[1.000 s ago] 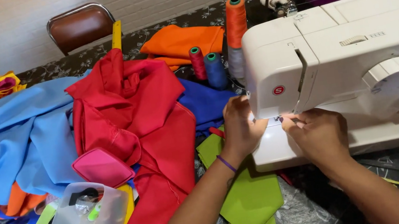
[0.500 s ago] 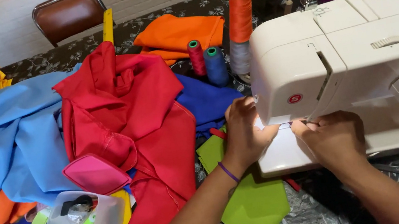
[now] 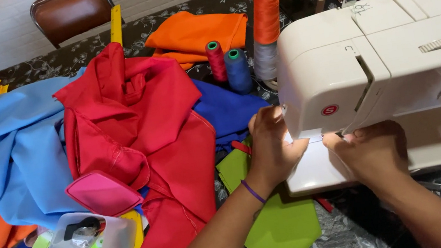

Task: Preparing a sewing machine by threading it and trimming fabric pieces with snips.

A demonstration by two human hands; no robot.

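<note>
Head view of a person at a white sewing machine [image 3: 399, 60] on a dark patterned table [image 3: 344, 234]. Left hand [image 3: 272, 142] and right hand [image 3: 369, 150] meet at the needle area under the machine head, resting on its white bed [image 3: 313, 171]; the fingertips are curled inward and hidden behind the hands, so whether they pinch thread or cloth cannot be told. Whatever is being worked there is concealed. Lime-green fabric pieces [image 3: 281, 226] lie just below the left wrist, partly under the forearm; judged thin, limp and light, they would best be taken flat near an edge. Red cloth [image 3: 139, 131] and blue cloth [image 3: 7, 157] lie heaped to the left, with thread spools [image 3: 265, 13] standing behind them.
</note>
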